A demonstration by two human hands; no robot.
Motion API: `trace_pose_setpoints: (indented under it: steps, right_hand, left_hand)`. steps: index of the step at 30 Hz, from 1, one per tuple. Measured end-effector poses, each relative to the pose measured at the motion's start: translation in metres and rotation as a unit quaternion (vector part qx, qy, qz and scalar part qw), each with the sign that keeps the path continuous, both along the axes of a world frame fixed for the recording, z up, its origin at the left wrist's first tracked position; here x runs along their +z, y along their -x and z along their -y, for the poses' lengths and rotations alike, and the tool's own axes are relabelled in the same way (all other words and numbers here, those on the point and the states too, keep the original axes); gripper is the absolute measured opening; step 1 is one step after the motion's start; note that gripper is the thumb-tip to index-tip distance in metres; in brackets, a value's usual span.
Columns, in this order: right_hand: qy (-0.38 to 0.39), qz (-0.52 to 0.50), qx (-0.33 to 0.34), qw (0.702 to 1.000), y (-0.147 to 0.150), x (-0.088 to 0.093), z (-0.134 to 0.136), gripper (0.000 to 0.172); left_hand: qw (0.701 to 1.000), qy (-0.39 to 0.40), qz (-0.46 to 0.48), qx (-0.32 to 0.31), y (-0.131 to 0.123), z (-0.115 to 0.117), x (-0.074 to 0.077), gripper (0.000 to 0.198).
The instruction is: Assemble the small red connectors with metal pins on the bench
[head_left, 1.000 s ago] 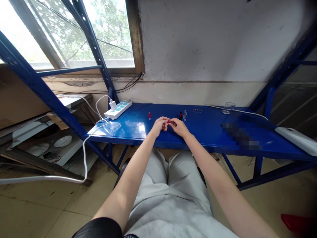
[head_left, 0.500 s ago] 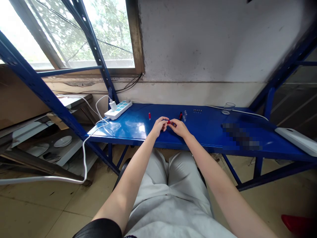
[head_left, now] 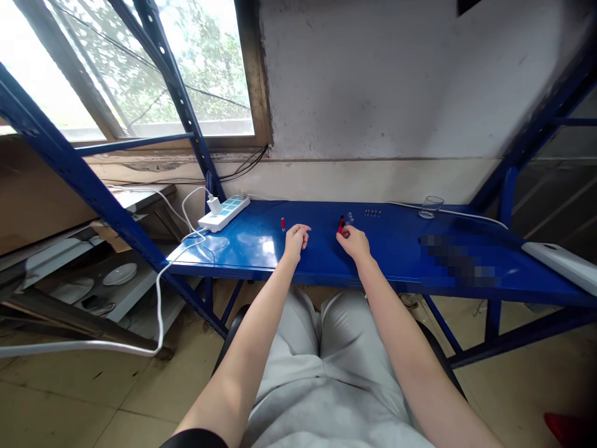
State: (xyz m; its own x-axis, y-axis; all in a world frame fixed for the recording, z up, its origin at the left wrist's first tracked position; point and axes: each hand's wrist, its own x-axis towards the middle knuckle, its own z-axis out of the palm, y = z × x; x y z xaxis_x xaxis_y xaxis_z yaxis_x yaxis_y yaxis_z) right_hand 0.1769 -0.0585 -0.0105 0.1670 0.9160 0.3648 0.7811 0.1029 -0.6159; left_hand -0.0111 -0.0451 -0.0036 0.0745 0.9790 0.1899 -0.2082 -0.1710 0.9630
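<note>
My right hand [head_left: 355, 242] is closed at the fingertips on a small red part [head_left: 340, 229], beside a small red-and-black piece [head_left: 342, 219] on the blue table. Right behind those fingers stand several small clear pieces [head_left: 349, 218], partly covered by the hand. My left hand [head_left: 296, 241] hovers over the table's front half with its fingers curled in and the index finger pointing right. Whatever the left fingers hold, if anything, is hidden. To the left of that hand a small red tube with a clear end [head_left: 283, 224] stands upright.
Several tiny metal pieces [head_left: 372, 213] line up near the back of the blue table [head_left: 317, 261]. A clear glass cup [head_left: 430, 206] is at the back right, a white power strip [head_left: 224, 212] at the left. A white object [head_left: 562, 266] lies on the right end.
My hands were together around a small red part and have moved apart. The right hand has gone right to the red-and-black piece; the left has stayed nearly in place.
</note>
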Motion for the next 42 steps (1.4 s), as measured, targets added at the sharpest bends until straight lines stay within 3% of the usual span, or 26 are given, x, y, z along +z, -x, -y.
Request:
trace_pose_setpoints:
  steps: [6, 42]
  right_hand:
    - [0.0, 0.02, -0.073, 0.997, -0.003, -0.003, -0.003, 0.015]
    - [0.097, 0.036, -0.105, 0.989, 0.001, 0.006, -0.006, 0.025]
  left_hand:
    - [1.0, 0.005, -0.012, 0.007, -0.001, 0.0, 0.0, 0.01]
    - [0.998, 0.004, -0.054, 0.014, -0.002, 0.002, 0.001, 0.01]
